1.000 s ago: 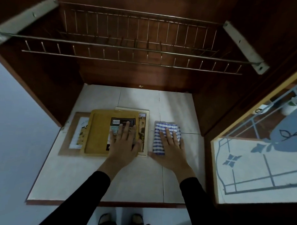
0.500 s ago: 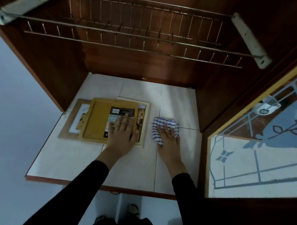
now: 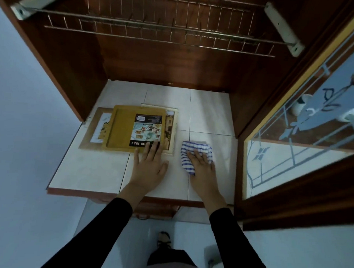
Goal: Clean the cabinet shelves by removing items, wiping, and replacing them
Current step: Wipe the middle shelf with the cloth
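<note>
Wiping now: right hand point(image 3: 202, 166) flat on striped cloth point(image 3: 193, 150), left hand point(image 3: 149, 167) open against the wood tray point(image 3: 122, 130); next, probably sweep across the shelf point(image 3: 211, 115).

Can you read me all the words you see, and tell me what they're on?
"OD TRAY", upside down, on the black label of the tray; fingers of the left hand hide the start.
Barcode digits and small print beside it: too small to read.
Framed picture under the tray: blurred, unreadable.
</note>
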The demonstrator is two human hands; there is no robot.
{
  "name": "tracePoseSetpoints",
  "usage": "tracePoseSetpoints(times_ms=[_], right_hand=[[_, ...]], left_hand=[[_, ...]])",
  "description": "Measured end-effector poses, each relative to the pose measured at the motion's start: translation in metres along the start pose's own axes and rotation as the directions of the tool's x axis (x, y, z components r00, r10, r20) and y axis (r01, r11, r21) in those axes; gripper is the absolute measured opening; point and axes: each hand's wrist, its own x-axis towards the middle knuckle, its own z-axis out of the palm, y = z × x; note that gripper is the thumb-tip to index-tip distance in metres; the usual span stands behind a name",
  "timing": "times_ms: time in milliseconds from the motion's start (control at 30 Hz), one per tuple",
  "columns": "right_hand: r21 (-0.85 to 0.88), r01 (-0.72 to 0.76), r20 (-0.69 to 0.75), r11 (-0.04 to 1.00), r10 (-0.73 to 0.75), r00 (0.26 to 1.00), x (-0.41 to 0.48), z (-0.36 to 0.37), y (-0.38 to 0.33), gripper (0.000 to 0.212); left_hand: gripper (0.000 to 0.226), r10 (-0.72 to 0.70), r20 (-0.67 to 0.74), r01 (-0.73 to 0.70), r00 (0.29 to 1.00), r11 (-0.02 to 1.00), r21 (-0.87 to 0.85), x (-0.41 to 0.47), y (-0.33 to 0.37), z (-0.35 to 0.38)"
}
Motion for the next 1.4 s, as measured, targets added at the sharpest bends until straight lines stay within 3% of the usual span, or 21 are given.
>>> tracePoseSetpoints(times_ms=[300, 467, 567, 667, 767, 867, 1100, 1267, 1400], right_hand=[[0.097, -0.008, 0.012, 0.995, 0.007, 1.000, -0.089, 0.010, -0.017, 0.063], [0.013, -0.031, 0.062, 0.999, 0.030, 0.998, -0.148, 0.016, -0.022, 0.064], [0.073, -0.070, 0.023, 0.995, 0.068, 0.997, -0.189, 0.021, -0.023, 0.062], [0.190, -0.162, -0.017, 0.968, 0.169, 0.986, -0.230, 0.025, -0.018, 0.049], [0.231, -0.233, 0.052, 0.945, 0.228, 0.972, -0.265, 0.028, -0.003, 0.037], [0.226, -0.288, 0.119, 0.931, 0.267, 0.956, -0.293, 0.027, 0.013, 0.022], [0.350, -0.346, 0.015, 0.871, 0.364, 0.931, -0.337, 0.010, 0.047, 0.030], [0.378, -0.457, -0.066, 0.805, 0.516, 0.854, -0.358, -0.012, 0.097, 0.022], [0.382, -0.485, -0.093, 0.786, 0.555, 0.827, -0.370, -0.039, 0.155, 0.021]], left_hand=[[0.056, 0.061, 0.153, -0.052, 0.986, 0.997, -0.065, -0.079, 0.003, -0.007], [0.049, 0.100, 0.155, -0.083, 0.983, 0.990, -0.111, -0.134, 0.007, -0.001], [0.045, 0.120, 0.163, -0.103, 0.979, 0.988, -0.114, -0.165, 0.011, 0.002], [0.042, 0.184, 0.233, -0.160, 0.955, 0.980, -0.119, -0.193, 0.020, 0.003], [0.039, 0.215, 0.300, -0.170, 0.929, 0.971, -0.171, -0.213, 0.034, 0.003], [0.045, 0.250, 0.350, -0.197, 0.903, 0.964, -0.179, -0.225, 0.054, 0.006], [0.043, 0.384, 0.344, -0.349, 0.857, 0.923, -0.162, -0.230, 0.110, 0.018], [0.043, 0.438, 0.349, -0.415, 0.829, 0.899, -0.141, -0.226, 0.176, 0.028], [0.041, 0.458, 0.341, -0.434, 0.821, 0.888, -0.149, -0.219, 0.247, 0.034]])
